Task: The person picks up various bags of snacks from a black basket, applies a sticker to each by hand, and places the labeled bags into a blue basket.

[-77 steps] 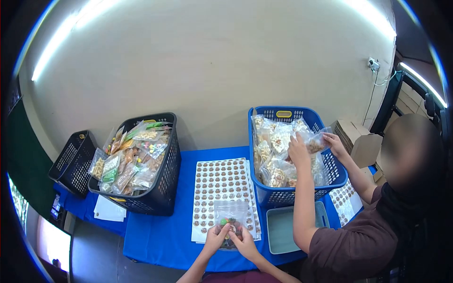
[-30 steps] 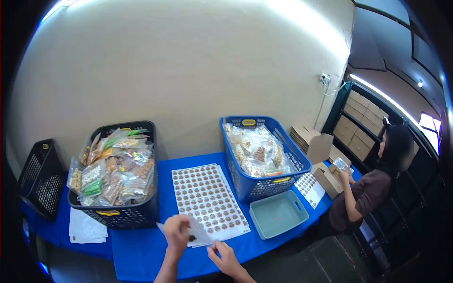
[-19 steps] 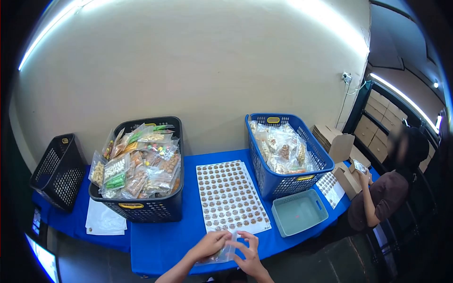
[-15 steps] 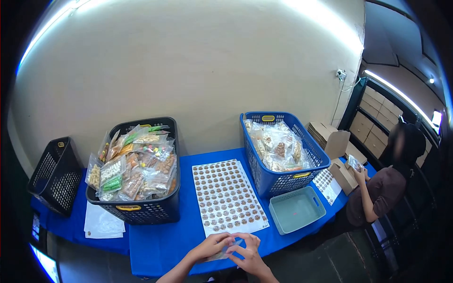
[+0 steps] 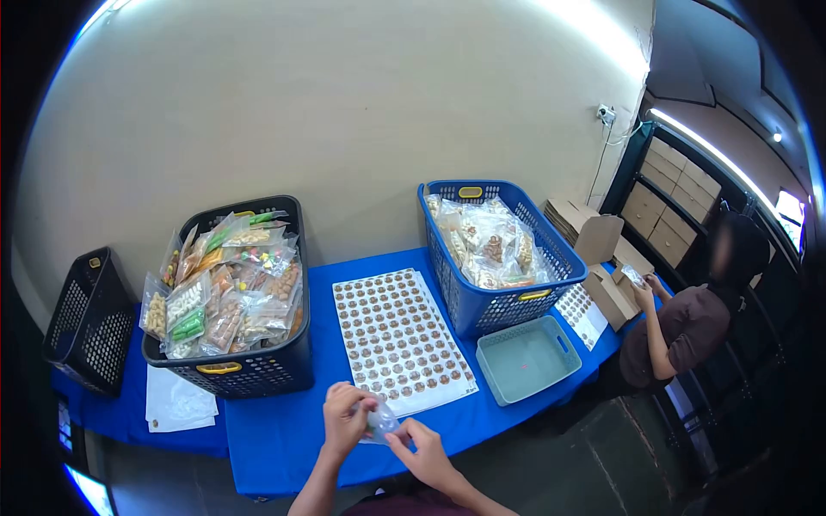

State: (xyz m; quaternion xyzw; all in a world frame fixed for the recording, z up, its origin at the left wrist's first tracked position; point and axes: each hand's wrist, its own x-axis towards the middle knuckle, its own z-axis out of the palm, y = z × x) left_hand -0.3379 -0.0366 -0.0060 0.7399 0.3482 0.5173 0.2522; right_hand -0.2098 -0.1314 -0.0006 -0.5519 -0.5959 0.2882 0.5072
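Note:
A small clear plastic bag [image 5: 384,420] is stretched between my two hands, above the front edge of the blue-covered table. My left hand [image 5: 346,418] pinches its left side, with a bit of green showing by the fingers. At the lower right, my right hand [image 5: 422,453] grips the bag between thumb and fingers. What is inside the bag is too small to make out. Just beyond my hands lies a stack of white sheets of round brown stickers [image 5: 397,331].
A black basket [image 5: 267,374] full of snack packets stands left; a blue basket [image 5: 508,303] of packets stands right, behind a grey-green tray [image 5: 525,378]. Another black basket [image 5: 90,327] is far left. A co-worker [image 5: 688,331] handles a packet beside cardboard boxes [image 5: 607,292].
My left hand has risen and moved left with the bag, and its fingers now point up. My right hand has shifted slightly left. The whole view has shifted a little.

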